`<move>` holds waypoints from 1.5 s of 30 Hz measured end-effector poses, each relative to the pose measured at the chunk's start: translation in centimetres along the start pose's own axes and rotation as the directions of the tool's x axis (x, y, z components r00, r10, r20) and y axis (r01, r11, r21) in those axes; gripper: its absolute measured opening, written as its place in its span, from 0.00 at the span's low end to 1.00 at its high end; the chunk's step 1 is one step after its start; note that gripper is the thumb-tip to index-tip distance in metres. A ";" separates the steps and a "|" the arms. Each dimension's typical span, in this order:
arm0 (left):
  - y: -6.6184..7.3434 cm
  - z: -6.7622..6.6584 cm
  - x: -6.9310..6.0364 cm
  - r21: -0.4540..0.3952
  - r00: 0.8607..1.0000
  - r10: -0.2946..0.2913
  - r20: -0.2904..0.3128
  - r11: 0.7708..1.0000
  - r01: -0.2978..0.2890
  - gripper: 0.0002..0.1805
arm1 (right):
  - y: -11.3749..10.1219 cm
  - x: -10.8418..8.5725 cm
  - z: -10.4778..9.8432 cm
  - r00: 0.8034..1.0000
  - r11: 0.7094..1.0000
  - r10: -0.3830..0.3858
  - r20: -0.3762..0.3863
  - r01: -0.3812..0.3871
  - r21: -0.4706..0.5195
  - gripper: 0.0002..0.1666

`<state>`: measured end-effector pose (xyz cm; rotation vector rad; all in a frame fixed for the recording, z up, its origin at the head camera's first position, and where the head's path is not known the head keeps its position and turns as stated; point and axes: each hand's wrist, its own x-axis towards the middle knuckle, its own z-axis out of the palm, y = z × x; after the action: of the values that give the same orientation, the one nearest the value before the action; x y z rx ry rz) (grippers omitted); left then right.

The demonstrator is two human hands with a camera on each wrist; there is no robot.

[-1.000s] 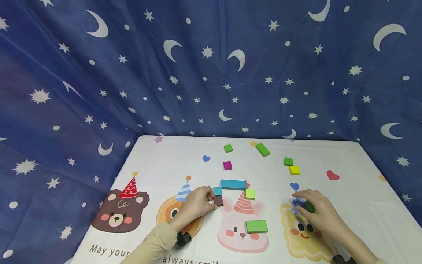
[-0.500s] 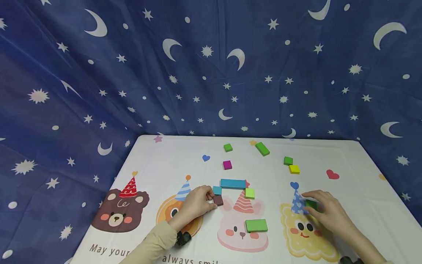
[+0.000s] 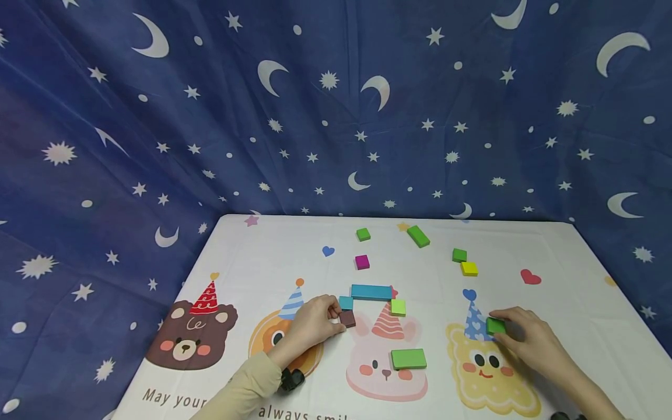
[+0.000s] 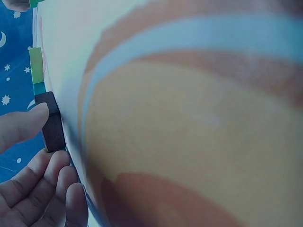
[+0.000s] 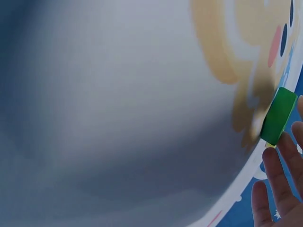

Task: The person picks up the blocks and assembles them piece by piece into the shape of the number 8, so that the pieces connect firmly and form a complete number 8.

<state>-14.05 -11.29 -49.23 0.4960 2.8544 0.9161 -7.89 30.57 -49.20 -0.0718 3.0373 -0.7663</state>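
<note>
My left hand (image 3: pixel 315 319) pinches a small dark brown block (image 3: pixel 347 318) at the middle of the table. In the left wrist view the thumb lies on that block and the other fingers curl below it. A small blue block (image 3: pixel 346 303) and a long blue block (image 3: pixel 371 293) stand just beyond, with a yellow-green block (image 3: pixel 398 307) at the long one's right end. My right hand (image 3: pixel 530 338) holds a green block (image 3: pixel 496 326) between thumb and index finger, over the printed biscuit's hat. The right wrist view shows fingers against the block's end.
A flat green block (image 3: pixel 408 359) lies on the printed rabbit. Farther back are a magenta block (image 3: pixel 362 262), a small green block (image 3: pixel 363 234), a longer green block (image 3: pixel 418 237), another green block (image 3: pixel 459 255) and a yellow block (image 3: pixel 469 269). A starry curtain (image 3: pixel 325 151) hangs behind.
My right hand has shifted right and slightly toward me, and the green block at its fingertips now shows more fully. The left hand and its brown block stay in place.
</note>
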 end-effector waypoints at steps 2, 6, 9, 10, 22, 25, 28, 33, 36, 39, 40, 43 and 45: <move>0.1 0.0 0.0 -0.003 1.000 -0.003 0.003 1.000 0.003 0.14 | 0.1 0.0 0.1 1.000 1.000 0.010 0.007 -0.010 -0.002 0.27; 0.1 0.0 -0.1 -0.006 1.000 -0.007 0.010 1.000 0.007 0.14 | 0.2 0.0 0.2 1.000 1.000 0.020 0.011 -0.020 -0.007 0.26; 0.1 0.0 -0.1 -0.006 1.000 -0.007 0.013 1.000 0.007 0.14 | 0.3 0.1 0.3 1.000 1.000 0.024 0.014 -0.024 -0.012 0.25; 0.1 0.1 -0.1 -0.006 1.000 -0.007 0.014 1.000 0.007 0.14 | 0.4 0.1 0.4 1.000 1.000 0.024 0.014 -0.024 -0.013 0.25; -0.1 0.2 -0.3 -0.003 1.000 -0.004 0.017 1.000 0.004 0.14 | 0.5 0.2 0.6 1.000 0.998 0.024 0.020 -0.023 -0.050 0.24; -0.1 0.2 -0.3 -0.006 1.000 -0.005 0.018 1.000 0.005 0.14 | 0.5 0.2 0.7 1.000 0.998 0.023 0.014 -0.022 -0.059 0.24; -0.1 0.2 -0.2 -0.004 1.000 -0.011 0.020 1.000 0.011 0.14 | 0.6 0.3 0.7 1.000 0.998 0.024 0.012 -0.023 -0.060 0.24; -0.2 0.1 -0.2 -0.007 1.000 -0.013 0.020 1.000 0.013 0.14 | 0.6 0.5 0.6 0.999 0.998 0.034 0.018 -0.032 -0.059 0.24; -0.2 0.1 -0.1 -0.013 1.000 -0.012 0.024 1.000 0.013 0.14 | 0.6 0.5 0.6 0.999 0.997 0.039 0.022 -0.037 -0.060 0.24; -0.1 0.1 -0.1 -0.018 0.999 -0.018 0.027 1.000 0.018 0.14 | 0.6 0.6 0.5 0.999 0.998 0.038 0.022 -0.037 -0.058 0.24; -0.2 0.1 -0.1 -0.020 1.000 -0.015 0.026 1.000 0.015 0.14 | 0.6 0.6 0.5 0.999 0.998 0.038 0.023 -0.037 -0.057 0.24; -0.2 0.0 -0.1 -0.023 1.000 -0.012 0.023 1.000 0.013 0.14 | 0.6 0.7 0.5 0.999 0.998 0.034 0.019 -0.033 -0.057 0.24; -0.2 0.0 0.0 -0.024 1.000 -0.008 0.020 1.000 0.008 0.14 | 0.5 0.7 0.5 0.999 0.998 0.033 0.016 -0.032 -0.057 0.24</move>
<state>-14.08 -11.48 -49.35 0.4884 2.8216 0.9378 -8.60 30.80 -49.86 -0.0295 3.0363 -0.6732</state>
